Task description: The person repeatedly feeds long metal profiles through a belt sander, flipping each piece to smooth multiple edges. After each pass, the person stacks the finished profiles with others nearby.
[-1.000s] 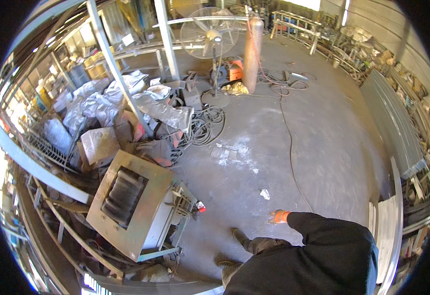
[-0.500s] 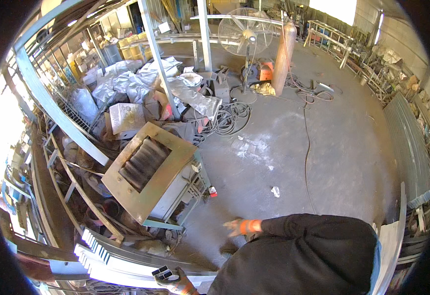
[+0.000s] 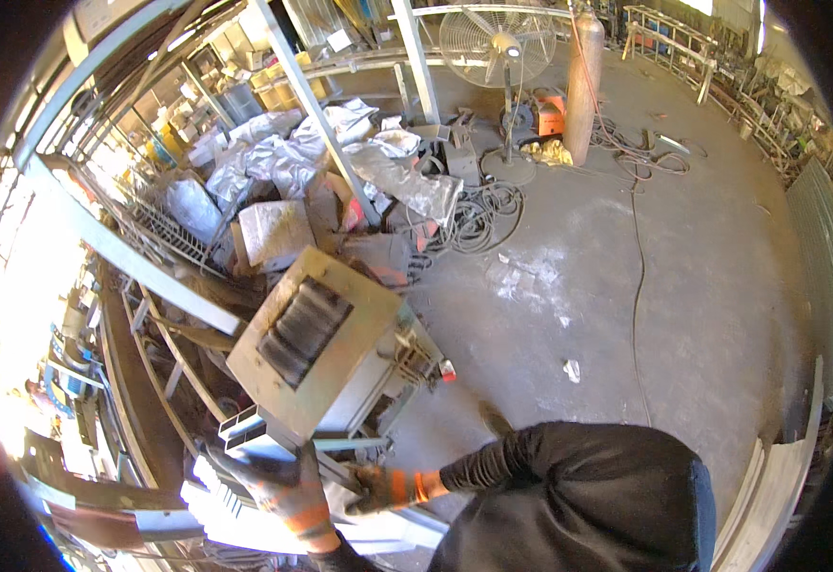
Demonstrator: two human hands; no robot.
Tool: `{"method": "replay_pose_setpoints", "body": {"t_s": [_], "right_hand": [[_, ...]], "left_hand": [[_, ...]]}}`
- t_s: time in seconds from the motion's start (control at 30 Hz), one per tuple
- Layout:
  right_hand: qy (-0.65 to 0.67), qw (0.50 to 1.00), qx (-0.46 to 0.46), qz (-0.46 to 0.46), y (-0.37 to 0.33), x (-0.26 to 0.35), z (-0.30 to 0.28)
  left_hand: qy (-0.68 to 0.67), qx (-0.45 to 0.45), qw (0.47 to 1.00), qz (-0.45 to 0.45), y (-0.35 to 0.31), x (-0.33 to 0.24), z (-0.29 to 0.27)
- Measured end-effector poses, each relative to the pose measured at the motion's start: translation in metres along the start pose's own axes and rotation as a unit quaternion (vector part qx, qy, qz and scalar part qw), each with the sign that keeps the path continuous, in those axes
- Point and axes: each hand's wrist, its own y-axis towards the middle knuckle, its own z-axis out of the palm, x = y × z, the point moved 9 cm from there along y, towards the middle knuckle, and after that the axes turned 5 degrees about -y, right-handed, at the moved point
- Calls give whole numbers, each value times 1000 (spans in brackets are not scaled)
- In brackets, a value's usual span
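A small bundle of square metal tubes [image 3: 253, 440] is lifted at a slant, its hollow ends beside the near corner of a machine [image 3: 364, 372] with dark ribbed rollers in its top opening. My left hand [image 3: 281, 488], in a dark glove with orange at the wrist, grips the bundle close behind those ends, thumb up on the near side. Farther back along the tubes, my right hand [image 3: 378, 488], gloved alike, is closed round them. Its fingertips are partly hidden. Below my left hand lies a stack of bright metal tubes [image 3: 212, 500].
A grey-blue post [image 3: 135, 253] slants down behind the machine. Long rails [image 3: 164, 367] run along the left. Crumpled silver sheeting [image 3: 278, 157], coiled cable [image 3: 483, 214], a fan [image 3: 497, 48] and a gas cylinder [image 3: 582, 91] stand farther off. A hose [image 3: 637, 305] crosses the floor.
My left hand has raised the tube ends from the stack toward the machine. My right hand, earlier open and away from the tubes, has come over and closed on them. The view has shifted slightly.
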Motion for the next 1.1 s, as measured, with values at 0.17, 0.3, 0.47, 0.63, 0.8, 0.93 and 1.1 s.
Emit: {"method": "replay_pose_setpoints", "body": {"t_s": [0.17,0.3,0.47,0.63,0.8,0.93,1.1], "right_hand": [[171,984,-46,-5,30,-10,-116],[240,968,-72,-7,38,16,-205],[304,950,-65,-21,75,81,-208],[102,982,-125,-95,52,94,-146],[172,982,-44,-65,6,92,-76],[236,967,16,-95,-81,112,-23],[244,967,-64,44,-78,121,-23]], "left_hand": [[-326,146,934,11,-47,0,66],[-340,124,907,-216,-174,19,74],[-275,131,893,-332,-266,48,92],[-125,35,973,-190,-282,56,38],[-214,14,924,-317,-336,37,-8],[-129,-46,959,-250,-297,14,-73],[-334,13,931,-144,-289,16,-105]]}}
